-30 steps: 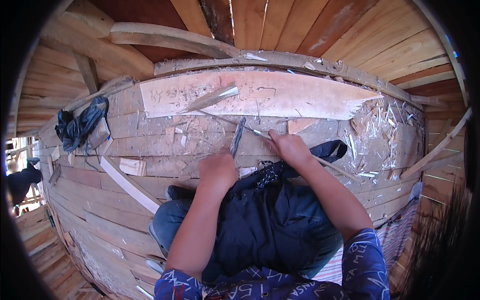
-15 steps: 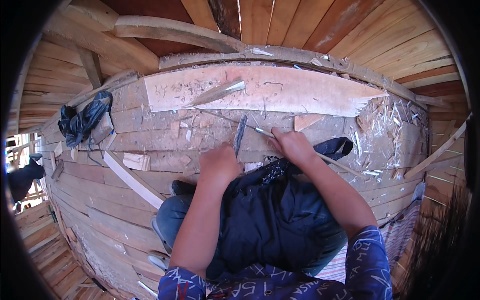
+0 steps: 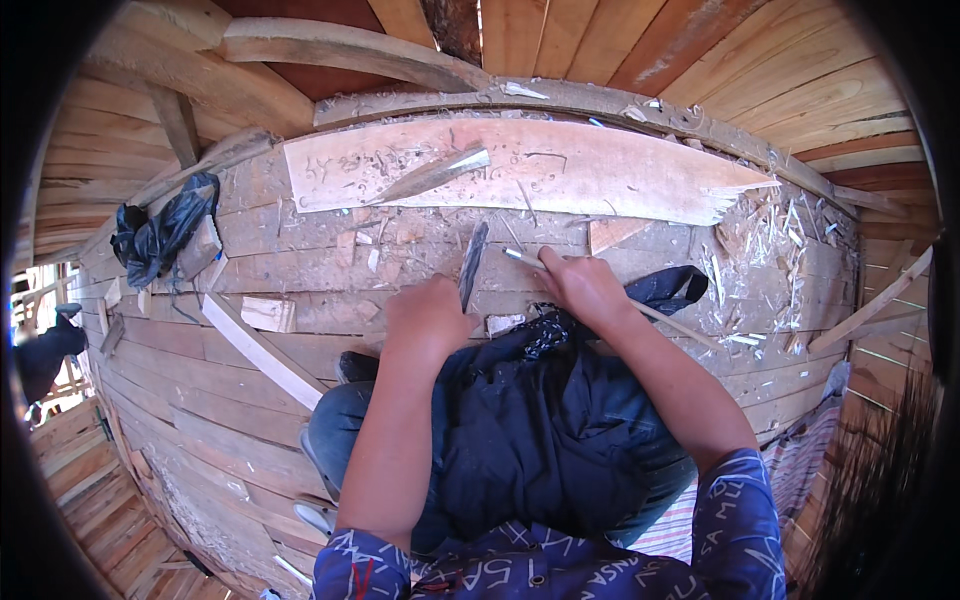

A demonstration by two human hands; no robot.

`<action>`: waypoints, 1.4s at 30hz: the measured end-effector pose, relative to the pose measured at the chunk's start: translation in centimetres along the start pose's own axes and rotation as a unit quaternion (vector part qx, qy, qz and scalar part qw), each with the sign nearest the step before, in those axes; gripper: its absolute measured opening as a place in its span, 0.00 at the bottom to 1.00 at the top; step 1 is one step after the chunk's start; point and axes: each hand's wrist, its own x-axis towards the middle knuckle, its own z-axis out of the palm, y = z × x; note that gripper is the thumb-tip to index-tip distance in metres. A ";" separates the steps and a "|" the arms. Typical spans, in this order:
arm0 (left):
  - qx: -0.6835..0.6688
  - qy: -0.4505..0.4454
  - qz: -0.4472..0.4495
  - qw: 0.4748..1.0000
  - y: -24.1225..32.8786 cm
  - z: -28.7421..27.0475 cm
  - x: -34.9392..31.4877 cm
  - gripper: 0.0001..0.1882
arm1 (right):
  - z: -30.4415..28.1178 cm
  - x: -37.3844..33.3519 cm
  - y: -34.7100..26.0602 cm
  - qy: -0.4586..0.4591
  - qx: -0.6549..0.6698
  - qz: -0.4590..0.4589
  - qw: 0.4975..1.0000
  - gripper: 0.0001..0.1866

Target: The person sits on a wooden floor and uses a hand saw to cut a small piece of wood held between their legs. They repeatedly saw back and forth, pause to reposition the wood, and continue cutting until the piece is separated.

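My left hand (image 3: 428, 318) is closed round the lower end of a dark, flat blade-like piece (image 3: 474, 262), which points up and away from me. Its exact kind is unclear. To its right, my right hand (image 3: 588, 292) grips a thin wooden stick (image 3: 680, 328). One end of the stick shows past my fingers, with a pale, shiny tip close to the dark piece but apart from it. The other end runs back under my right wrist toward the lower right. Dark cloth (image 3: 540, 430) covers my lap below both hands.
Beyond my hands lies a long pale board (image 3: 600, 180) with a pointed wood piece (image 3: 430, 178) on it. Wood shavings (image 3: 780, 260) litter the planks at right. A black plastic bag (image 3: 165, 235) and a narrow strip (image 3: 260, 350) lie left. A curved timber (image 3: 350, 55) spans the back.
A thin dark rod that reached up and left from the stick's tip no longer shows. My left hand has shifted slightly left; the right stays nearly in place.
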 end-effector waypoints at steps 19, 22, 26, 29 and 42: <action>0.005 0.001 0.008 1.000 -0.4 0.1 0.5 0.20 | 0.3 -0.5 -0.5 -0.026 -0.006 0.022 0.999 0.12; 0.010 -0.021 0.002 1.000 -0.4 0.1 0.5 0.20 | 1.0 -0.8 -0.3 -0.015 -0.002 0.011 1.000 0.11; 0.009 -0.017 0.012 1.000 -0.6 0.5 1.0 0.20 | 0.3 -0.8 -0.4 -0.016 -0.002 0.000 1.000 0.11; -0.004 0.064 0.026 0.998 -0.5 1.1 1.0 0.22 | -1.4 -0.7 -1.3 -0.008 -0.010 0.000 1.000 0.11; -0.362 0.016 0.197 0.911 0.6 -2.3 -4.0 0.21 | -12.8 -7.9 -5.0 0.123 -0.034 0.063 0.990 0.11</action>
